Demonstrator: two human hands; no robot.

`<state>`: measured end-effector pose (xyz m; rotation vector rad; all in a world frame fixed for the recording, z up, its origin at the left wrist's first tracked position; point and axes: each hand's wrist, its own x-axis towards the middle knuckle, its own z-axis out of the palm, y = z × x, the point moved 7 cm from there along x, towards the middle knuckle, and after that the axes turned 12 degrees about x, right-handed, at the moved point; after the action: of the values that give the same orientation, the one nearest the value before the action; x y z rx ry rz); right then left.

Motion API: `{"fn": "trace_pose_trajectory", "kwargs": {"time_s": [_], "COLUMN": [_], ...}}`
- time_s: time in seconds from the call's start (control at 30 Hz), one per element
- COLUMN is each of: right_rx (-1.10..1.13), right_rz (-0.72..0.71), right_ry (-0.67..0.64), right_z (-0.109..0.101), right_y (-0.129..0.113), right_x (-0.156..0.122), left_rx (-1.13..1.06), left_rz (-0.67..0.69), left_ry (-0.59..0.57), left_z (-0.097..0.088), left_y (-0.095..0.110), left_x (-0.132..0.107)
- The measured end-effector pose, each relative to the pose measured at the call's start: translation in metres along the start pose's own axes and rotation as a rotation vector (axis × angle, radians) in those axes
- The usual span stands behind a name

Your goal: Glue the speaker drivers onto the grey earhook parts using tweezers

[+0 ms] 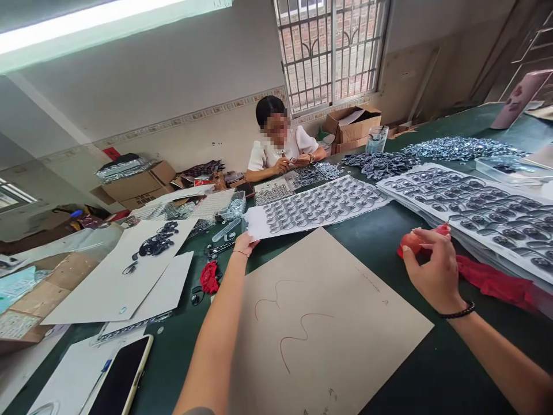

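Observation:
My left hand [246,245] is closed on the near left corner of a white sheet [258,222], which carries rows of dark, looped pieces. My right hand [434,265] has its fingers curled over a reddish round thing [412,242], partly hidden by them; its kind is unclear. A red cloth [492,279] trails to the right behind that wrist. Between my arms lies a large beige board [337,340] with two curved red lines drawn on it. Right of the sheet rests a thick stack of similar sheets [484,207] bearing dark pieces.
Across the table a co-worker [298,144] handles small parts. Piles of dark pieces [380,165] and shiny bits [466,148] lie at the back right. On the left are white boards [112,276], a phone [123,374] and a red bundle [209,278].

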<state>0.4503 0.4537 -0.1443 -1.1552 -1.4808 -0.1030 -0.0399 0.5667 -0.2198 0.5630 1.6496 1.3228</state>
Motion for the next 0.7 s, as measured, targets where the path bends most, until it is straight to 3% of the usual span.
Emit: {"fn": "trace_pose_trajectory", "kwargs": {"time_s": [0.3, 0.5, 0.6, 0.7], "right_rx": [0.069, 0.068, 0.102, 0.164], "right_rz": [-0.070, -0.042, 0.011, -0.014], "right_ry": [-0.080, -0.112, -0.232, -0.491], "right_z": [0.009, 0.011, 0.024, 0.052], "right_y": [-0.023, -0.022, -0.022, -0.031], "right_x": [-0.007, -0.007, -0.017, -0.043], "left_rx": [0.000, -0.010, -0.025, -0.035], "left_rz": [0.027, 0.069, 0.087, 0.098], "left_ry": [-0.010, -0.008, 0.021, 0.050], "left_z": [0.012, 0.005, -0.006, -0.018], "left_y": [0.006, 0.014, 0.013, 0.013], "left_x": [-0.013, -0.035, -0.049, -0.061]}}
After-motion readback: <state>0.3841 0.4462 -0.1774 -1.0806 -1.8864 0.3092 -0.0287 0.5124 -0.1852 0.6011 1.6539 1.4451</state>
